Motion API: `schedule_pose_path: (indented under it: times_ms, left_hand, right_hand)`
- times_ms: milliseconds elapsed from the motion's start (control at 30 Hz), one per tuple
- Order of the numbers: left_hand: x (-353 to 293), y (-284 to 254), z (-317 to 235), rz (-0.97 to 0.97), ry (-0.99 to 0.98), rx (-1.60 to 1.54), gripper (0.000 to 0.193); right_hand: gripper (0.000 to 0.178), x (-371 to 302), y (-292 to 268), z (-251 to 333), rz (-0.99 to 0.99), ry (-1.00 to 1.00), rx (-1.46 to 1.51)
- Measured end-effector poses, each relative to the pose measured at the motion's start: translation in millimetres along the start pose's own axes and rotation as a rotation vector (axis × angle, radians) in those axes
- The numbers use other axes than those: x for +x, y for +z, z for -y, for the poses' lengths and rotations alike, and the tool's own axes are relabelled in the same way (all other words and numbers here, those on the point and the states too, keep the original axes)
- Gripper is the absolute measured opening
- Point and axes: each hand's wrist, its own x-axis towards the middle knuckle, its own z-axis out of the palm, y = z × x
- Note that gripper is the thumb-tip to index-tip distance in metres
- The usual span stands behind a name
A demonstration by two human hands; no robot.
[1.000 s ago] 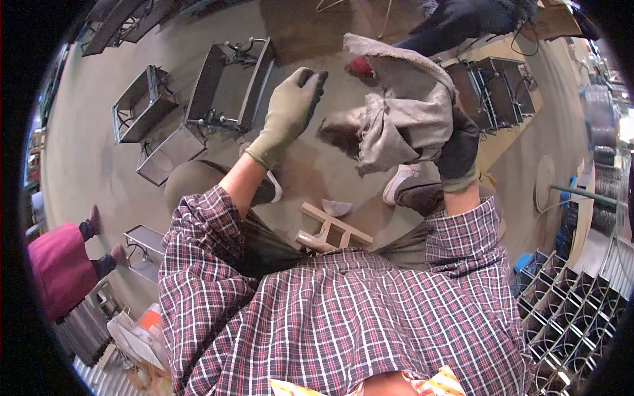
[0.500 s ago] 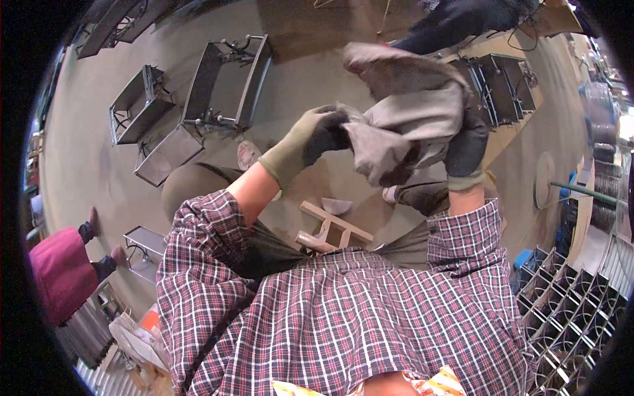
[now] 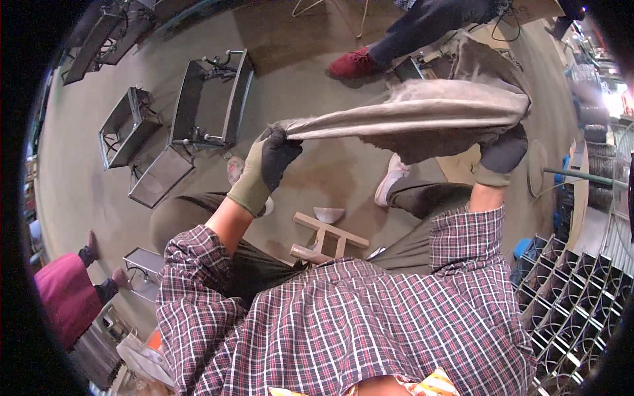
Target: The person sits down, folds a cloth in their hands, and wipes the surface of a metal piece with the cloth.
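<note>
A grey-brown cloth with a frayed, fuzzy edge is stretched across in front of me between my two gloved hands. My left hand, in a green and black glove, is closed on its left end, which narrows to a tight pinch. At the other end, my right hand in a matching glove is up against the bunched, wider part and holds it. The cloth covers most of the right fingers. Part of the cloth rises above the right hand and hangs in loose folds.
Dark metal frames with mesh panels stand on the floor at left. A wooden piece and a whitish half-round object lie between my legs. Another person's red shoe is ahead; someone in pink is left. A metal rack stands lower right.
The bundled cloth is now pulled out long and taut. My left hand has moved left and nearer to me, and my right hand has shifted right. A red shoe ahead is now uncovered.
</note>
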Motion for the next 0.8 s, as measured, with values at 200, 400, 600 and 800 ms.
schedule_pose_path:
  times_ms: [200,400,600,800]
  left_hand:
    - [18,-7,10,-0.3,-0.562,-0.136,0.025]
    - [21,15,-2,0.168,-0.335,-0.058,0.038]
    - [11,54,-40,0.42,-0.129,-0.033,0.056]
    - [-10,59,-32,0.326,-0.156,-0.163,0.075]
  right_hand:
    - [0.038,-14,19,33,0.119,-0.638,-1.037]
    - [0.04,-42,49,43,0.161,-0.577,-0.985]
    - [0.039,-61,82,50,0.198,-0.482,-0.811]
    - [0.036,-54,64,38,0.278,-0.664,-0.983]
